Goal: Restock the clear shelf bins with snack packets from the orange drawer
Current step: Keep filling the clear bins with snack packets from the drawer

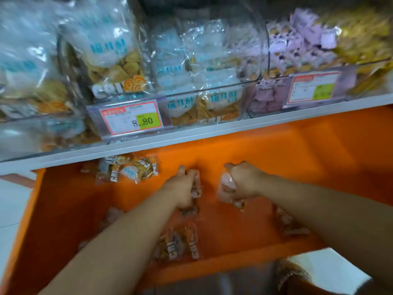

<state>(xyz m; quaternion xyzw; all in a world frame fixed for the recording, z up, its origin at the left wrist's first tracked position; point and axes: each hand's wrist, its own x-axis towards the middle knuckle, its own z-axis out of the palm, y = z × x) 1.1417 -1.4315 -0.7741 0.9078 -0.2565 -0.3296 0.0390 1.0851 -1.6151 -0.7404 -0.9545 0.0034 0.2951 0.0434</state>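
The orange drawer (265, 162) stands pulled out under the white shelf. Inside it, my left hand (182, 188) grips a clear snack packet (195, 192) near the middle. To its right, my right hand (244, 179) grips another clear packet (226, 188) with a pale pink label. Loose snack packets lie at the drawer's back left (131, 169), at its front middle (180, 243) and at its right (287, 224). Above, the clear shelf bins (191, 90) hold snack packets with blue lettering.
A price tag reading 8.80 (131, 120) hangs on the middle bin's front. The bin at right holds pink packets (297, 45) and carries a second tag (312, 88). The white shelf edge (212, 133) overhangs the drawer's back. White floor (12, 201) shows at left.
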